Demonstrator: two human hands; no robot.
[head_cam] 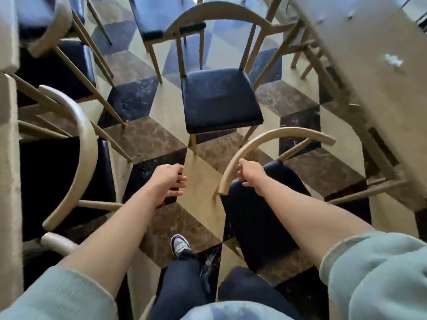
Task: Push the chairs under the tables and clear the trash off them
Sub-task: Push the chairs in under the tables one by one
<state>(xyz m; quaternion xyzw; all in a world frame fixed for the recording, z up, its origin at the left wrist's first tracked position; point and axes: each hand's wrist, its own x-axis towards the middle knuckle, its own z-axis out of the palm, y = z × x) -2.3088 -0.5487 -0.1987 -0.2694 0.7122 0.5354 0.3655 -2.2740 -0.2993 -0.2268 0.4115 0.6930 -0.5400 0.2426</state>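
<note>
My right hand [250,172] grips the curved wooden backrest [277,137] of a dark-seated chair [258,215] just in front of me on the right. My left hand [169,180] hovers over the floor with loosely curled fingers and holds nothing. Straight ahead another chair [219,98] with a dark seat stands out in the aisle. The beige table [369,72] on the right carries a crumpled white scrap of trash [392,60]. At my left, a chair [76,153] is tucked against the left table [9,158].
More chairs [159,17] crowd the far aisle and the upper left [57,54]. The floor [201,199] has a cube-pattern tile. My legs and one shoe [180,245] are below, in the narrow aisle between the tables.
</note>
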